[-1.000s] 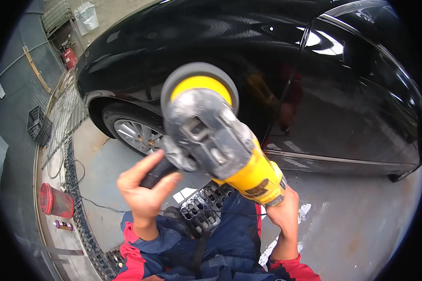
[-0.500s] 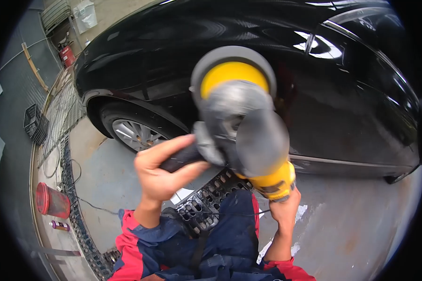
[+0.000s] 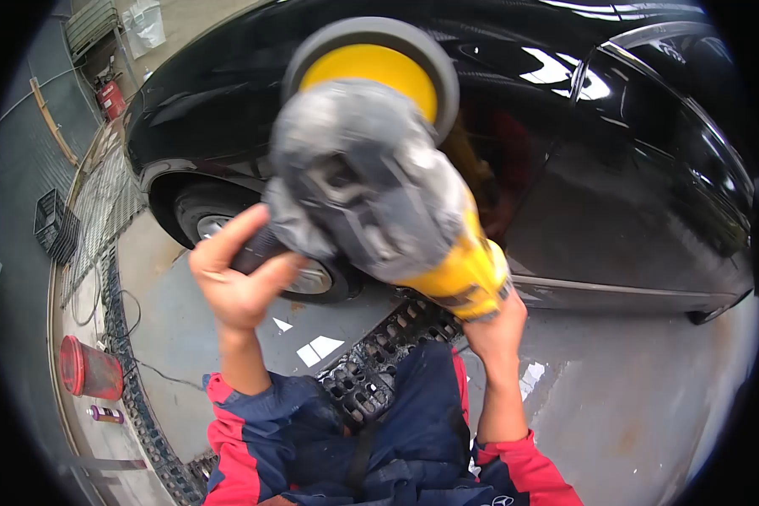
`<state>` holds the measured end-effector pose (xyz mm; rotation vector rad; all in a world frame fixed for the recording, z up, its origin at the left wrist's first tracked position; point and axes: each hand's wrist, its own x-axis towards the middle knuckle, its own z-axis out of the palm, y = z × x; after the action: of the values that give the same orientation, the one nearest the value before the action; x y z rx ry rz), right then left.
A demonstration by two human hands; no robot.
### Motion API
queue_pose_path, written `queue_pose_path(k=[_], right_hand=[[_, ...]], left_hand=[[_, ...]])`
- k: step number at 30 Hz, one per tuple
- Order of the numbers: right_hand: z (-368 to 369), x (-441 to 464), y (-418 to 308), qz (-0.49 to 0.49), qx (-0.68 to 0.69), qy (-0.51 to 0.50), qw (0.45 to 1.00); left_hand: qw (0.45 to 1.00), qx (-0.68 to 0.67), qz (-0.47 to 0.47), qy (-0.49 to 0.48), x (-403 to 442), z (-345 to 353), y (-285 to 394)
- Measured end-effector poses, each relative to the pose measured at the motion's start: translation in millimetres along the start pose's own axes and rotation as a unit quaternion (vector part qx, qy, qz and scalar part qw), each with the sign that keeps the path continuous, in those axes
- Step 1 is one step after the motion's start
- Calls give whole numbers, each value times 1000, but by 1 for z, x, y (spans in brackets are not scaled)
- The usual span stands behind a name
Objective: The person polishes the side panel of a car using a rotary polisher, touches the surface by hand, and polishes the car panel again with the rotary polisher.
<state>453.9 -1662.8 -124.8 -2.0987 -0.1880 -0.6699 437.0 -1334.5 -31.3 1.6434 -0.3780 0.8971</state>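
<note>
While both hands (image 3: pixel 243 297) (image 3: pixel 494 329) grip yellow polisher (image 3: pixel 371 185), red bucket (image 3: pixel 99 371) sits apart — contents unclear.

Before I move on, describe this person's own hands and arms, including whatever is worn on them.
The left hand and right hand are bare, with no glove or wristband visible; the right fingers are mostly hidden. The red-and-navy fabric left sleeve and the red-and-navy fabric right sleeve both end short of the wrist. No marking is readable on either.
</note>
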Motion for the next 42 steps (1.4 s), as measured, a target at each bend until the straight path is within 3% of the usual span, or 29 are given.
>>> queue_pose_path(k=[6, 11, 17, 23, 29, 33, 37, 42], right_hand=[[30, 11, -17, -42, -31, -33, 998], [27, 5, 1, -60, -29, 15, 998], [-6, -21, 13, 43, 36, 89, 994], [-53, -65, 51, 112, -18, 99, 989], [-87, -92, 68, 145, -56, 59, 986], [-88, -91, 58, 123, -24, 33, 992], [-88, -83, 61, 93, -40, 33, 994], [-83, -74, 41, 165, -10, 32, 986]], left_hand=[[996, -7, 15, 93, 1, -41, -34], [999, -4, 31, 41, -4, -32, -38], [993, 43, 71, -85, 20, 29, 14], [980, 17, 111, -163, 16, 86, 40], [987, 21, 46, -151, -40, 106, 28], [992, 43, 68, -94, -69, 93, 15], [993, 60, 61, -84, -46, 93, 39], [988, 24, 83, -127, -1, 99, 61]])
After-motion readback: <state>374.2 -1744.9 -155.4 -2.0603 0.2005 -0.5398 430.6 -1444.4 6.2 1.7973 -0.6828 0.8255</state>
